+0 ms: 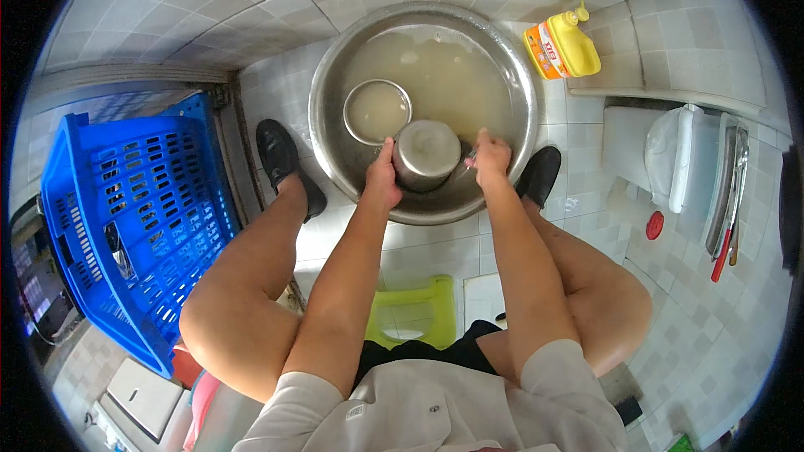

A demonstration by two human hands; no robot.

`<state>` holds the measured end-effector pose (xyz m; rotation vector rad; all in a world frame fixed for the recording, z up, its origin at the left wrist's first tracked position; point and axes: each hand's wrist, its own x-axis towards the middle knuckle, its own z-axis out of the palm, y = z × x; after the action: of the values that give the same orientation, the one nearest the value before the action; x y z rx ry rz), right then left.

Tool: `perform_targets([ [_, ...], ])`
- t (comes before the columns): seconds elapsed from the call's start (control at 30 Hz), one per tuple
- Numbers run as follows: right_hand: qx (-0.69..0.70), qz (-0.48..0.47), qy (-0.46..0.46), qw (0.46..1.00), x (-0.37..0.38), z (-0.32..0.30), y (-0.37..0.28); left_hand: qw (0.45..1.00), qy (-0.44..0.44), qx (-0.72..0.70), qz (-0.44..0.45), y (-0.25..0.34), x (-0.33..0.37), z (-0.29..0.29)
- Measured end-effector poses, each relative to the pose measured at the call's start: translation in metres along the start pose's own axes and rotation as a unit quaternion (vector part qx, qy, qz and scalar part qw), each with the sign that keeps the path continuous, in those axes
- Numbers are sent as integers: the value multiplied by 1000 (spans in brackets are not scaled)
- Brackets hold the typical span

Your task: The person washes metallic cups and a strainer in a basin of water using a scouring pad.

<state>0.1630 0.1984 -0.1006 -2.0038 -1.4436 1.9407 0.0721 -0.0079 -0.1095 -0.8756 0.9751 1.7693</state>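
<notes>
Below, the left hand gripped an upturned steel pot in the murky basin. The right hand pinched something small and unclear. A yellow bottle with an orange label stood beside the basin.

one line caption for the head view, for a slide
Seated on a green stool, a person's left hand steadies an upturned steel pot in a basin of cloudy water; right hand alongside.
</notes>
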Motion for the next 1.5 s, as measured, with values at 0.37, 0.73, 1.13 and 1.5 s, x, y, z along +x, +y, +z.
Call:
perform_targets([
  [0.37,132,-96,-164,973,-56,-14,-19,999,35,15,36,-14,-30,34],
  [0.73,-293,-494,-40,817,-109,51,18,993,27,103,42,-16,-27,18],
  [1.13,-99,-206,-49,972,-58,53,44,992,107,46,41,-7,-20,14],
  [1.5,-208,-262,-132,933,-59,43,31,992,114,36,49,-5,-18,14],
])
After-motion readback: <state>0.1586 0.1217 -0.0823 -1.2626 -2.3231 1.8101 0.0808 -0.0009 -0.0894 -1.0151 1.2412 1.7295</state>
